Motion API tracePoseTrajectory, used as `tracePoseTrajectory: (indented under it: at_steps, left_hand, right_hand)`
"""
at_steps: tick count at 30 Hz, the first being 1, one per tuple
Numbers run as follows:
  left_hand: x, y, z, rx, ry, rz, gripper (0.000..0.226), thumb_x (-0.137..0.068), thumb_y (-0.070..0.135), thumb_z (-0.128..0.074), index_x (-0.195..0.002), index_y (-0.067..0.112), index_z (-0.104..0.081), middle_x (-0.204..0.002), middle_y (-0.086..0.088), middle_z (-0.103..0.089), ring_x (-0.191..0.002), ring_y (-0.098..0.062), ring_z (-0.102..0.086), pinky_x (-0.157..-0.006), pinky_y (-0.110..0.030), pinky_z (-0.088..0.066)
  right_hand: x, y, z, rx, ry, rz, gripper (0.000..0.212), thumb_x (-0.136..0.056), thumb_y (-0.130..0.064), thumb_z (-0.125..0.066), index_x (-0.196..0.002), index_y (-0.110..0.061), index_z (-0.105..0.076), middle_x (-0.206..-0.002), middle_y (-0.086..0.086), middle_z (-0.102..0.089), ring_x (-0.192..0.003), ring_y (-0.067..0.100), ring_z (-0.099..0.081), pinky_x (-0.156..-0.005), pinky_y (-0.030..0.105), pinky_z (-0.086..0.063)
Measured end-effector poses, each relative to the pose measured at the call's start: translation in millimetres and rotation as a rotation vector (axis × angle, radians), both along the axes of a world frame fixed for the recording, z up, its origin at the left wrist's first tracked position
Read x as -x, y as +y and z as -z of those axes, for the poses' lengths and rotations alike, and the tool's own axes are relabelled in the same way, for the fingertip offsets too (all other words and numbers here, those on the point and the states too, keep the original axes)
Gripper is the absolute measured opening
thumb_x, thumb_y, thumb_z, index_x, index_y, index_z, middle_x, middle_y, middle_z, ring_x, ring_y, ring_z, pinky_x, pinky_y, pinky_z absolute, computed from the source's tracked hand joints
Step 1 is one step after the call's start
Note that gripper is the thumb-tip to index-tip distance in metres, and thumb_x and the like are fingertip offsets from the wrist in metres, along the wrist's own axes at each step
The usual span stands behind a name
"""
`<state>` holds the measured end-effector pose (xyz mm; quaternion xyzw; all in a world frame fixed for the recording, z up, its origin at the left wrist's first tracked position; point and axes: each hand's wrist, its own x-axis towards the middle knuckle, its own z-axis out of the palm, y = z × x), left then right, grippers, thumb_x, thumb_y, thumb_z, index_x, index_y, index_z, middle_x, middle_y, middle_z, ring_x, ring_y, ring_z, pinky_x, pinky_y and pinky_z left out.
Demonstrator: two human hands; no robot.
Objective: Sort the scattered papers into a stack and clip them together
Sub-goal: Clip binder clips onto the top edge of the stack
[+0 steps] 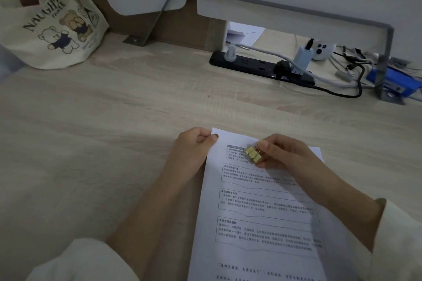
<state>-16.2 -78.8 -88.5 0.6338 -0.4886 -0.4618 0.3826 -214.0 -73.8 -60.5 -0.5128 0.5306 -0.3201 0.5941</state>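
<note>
A stack of white printed papers [262, 212] lies on the wooden desk in front of me, its top edge pointing away. My left hand [194, 150] pinches the stack's top left corner, thumb on top of the sheet. My right hand [280, 155] hovers over the upper part of the page and pinches the wire handles of two small yellow binder clips [253, 154]. The clips hang over the printed text near the top, apart from the paper's edge.
A cream tote bag with bear prints [50, 23] stands at the back left. A black power strip [258, 65] with plugs and tangled cables runs along the back right, beside a blue box [395, 82] and a grey metal frame [386, 52].
</note>
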Motion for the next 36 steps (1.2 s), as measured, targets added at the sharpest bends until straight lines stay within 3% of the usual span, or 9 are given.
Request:
tracePoseTrajectory:
  at_steps: [4,7,11,18,24,29,36]
  left_hand:
    - [0,0,3,0.041,-0.022,0.012,0.006,-0.09,0.024,-0.057,-0.087,0.02,-0.06,-0.088,0.002,-0.07,-0.079,-0.008,-0.064,-0.077,-0.025,-0.051]
    - [0,0,2,0.05,-0.005,0.02,0.013,-0.09,0.024,-0.056,-0.078,0.028,-0.056,-0.079,0.014,-0.066,-0.072,0.001,-0.061,-0.067,-0.015,-0.046]
    - [0,0,1,0.052,-0.007,0.028,0.006,-0.09,0.026,-0.055,-0.085,0.025,-0.058,-0.086,0.01,-0.068,-0.082,-0.005,-0.064,-0.075,-0.024,-0.049]
    - [-1,1,2,0.063,0.058,0.026,0.013,-0.09,0.024,-0.056,-0.078,0.03,-0.058,-0.083,0.012,-0.07,-0.077,-0.004,-0.066,-0.074,-0.026,-0.051]
    - [-1,0,3,0.07,0.077,0.025,0.011,-0.09,0.023,-0.056,-0.08,0.026,-0.06,-0.079,0.01,-0.069,-0.07,-0.002,-0.063,-0.067,-0.022,-0.048]
    - [-1,-1,6,0.057,0.101,-0.034,0.005,-0.088,0.025,-0.059,-0.085,0.022,-0.056,-0.075,0.009,-0.066,-0.063,0.003,-0.057,-0.058,-0.011,-0.041]
    - [-2,0,9,0.065,0.143,-0.052,0.008,-0.088,0.023,-0.059,-0.083,0.021,-0.053,-0.069,0.011,-0.064,-0.063,0.003,-0.057,-0.06,-0.014,-0.041]
  right_hand:
    - [-9,-27,-13,0.249,0.221,-0.084,0.014,-0.088,-0.015,-0.058,-0.085,-0.002,-0.063,-0.081,0.002,-0.071,-0.076,0.007,-0.067,-0.075,0.015,-0.052]
    - [-24,-48,-20,0.391,0.36,-0.189,0.01,-0.088,-0.011,-0.059,-0.08,-0.006,-0.061,-0.076,-0.005,-0.068,-0.069,-0.003,-0.064,-0.071,0.008,-0.048]
    - [-39,-68,-17,0.425,0.429,-0.313,0.009,-0.086,-0.011,-0.061,-0.079,-0.005,-0.061,-0.075,-0.007,-0.066,-0.068,-0.005,-0.061,-0.067,0.006,-0.046]
    - [-41,-91,-20,0.223,0.304,-0.481,0.013,-0.087,-0.005,-0.059,-0.086,0.007,-0.061,-0.076,0.004,-0.065,-0.065,-0.001,-0.062,-0.065,0.01,-0.049]
    - [-43,-100,-13,0.097,0.28,-0.568,0.013,-0.088,-0.012,-0.058,-0.084,0.0,-0.062,-0.08,0.006,-0.067,-0.075,0.014,-0.06,-0.07,0.015,-0.051]
    - [-42,-101,-11,-0.025,0.193,-0.603,0.015,-0.089,-0.015,-0.054,-0.078,-0.007,-0.06,-0.069,-0.009,-0.068,-0.064,0.002,-0.06,-0.064,0.011,-0.047]
    - [-43,-102,-9,-0.096,0.202,-0.63,0.019,-0.091,-0.02,-0.052,-0.076,-0.012,-0.061,-0.066,-0.006,-0.061,-0.058,0.002,-0.054,-0.059,0.011,-0.045]
